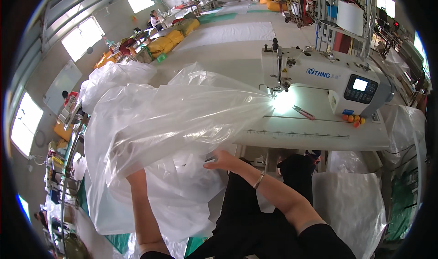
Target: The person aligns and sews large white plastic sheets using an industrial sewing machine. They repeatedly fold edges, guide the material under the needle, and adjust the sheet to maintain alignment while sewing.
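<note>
A large translucent plastic sheet (169, 108) billows over the left of the table and hangs down in front of it. Its gathered end runs to the needle area of a white sewing machine (315, 69), where a bright lamp glows. My left hand (131, 161) reaches in under the sheet, its fingers blurred through the plastic, so their grip is hidden. Beside the sheet's lower right edge is my right hand (222, 161), thumb and a finger apart and nothing visible between them. Pink-handled thread snips (304, 113) lie on the table, right of the needle.
Small orange and yellow balls (353, 120) sit by the machine's base. A printed ruler scale (296, 134) runs along the table's front. More plastic (349, 209) hangs at the lower right. Yellow bundles (166, 42) and a seated person (156, 20) are in the far background.
</note>
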`<state>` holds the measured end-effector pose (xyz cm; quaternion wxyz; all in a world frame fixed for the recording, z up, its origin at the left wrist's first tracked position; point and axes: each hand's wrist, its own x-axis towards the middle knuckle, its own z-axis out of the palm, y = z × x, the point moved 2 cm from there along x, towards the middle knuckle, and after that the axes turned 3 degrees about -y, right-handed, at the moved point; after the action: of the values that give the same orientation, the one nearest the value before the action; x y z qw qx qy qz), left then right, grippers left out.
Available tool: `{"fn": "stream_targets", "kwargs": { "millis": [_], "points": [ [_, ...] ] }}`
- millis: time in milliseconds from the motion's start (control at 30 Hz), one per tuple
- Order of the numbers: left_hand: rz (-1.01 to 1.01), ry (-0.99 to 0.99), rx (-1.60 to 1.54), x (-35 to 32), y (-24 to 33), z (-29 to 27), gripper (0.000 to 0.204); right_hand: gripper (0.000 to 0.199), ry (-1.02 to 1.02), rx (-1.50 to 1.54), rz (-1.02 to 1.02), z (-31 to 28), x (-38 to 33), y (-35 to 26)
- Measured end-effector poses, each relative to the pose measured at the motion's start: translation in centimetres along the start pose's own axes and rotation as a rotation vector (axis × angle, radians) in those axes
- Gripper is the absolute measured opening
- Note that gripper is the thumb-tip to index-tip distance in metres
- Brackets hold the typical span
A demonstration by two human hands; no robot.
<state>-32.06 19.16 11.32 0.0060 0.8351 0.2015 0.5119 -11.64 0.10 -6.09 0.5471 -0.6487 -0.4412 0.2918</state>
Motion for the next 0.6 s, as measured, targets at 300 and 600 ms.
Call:
{"fn": "stream_targets", "kwargs": {
  "millis": [300, 600],
  "points": [
    [0.223, -0.471, 0.227, -0.1, -11.9, 0.8, 0.032, 0.043, -0.22, 1.136, 0.146, 1.4, -9.7, 0.2],
    [0.223, -1.544, 0.483, -12.4, -12.3, 5.1, 0.044, 0.035, 0.078, 0.301, 0.533, -6.5, -24.6, 5.7]
  ]
}}
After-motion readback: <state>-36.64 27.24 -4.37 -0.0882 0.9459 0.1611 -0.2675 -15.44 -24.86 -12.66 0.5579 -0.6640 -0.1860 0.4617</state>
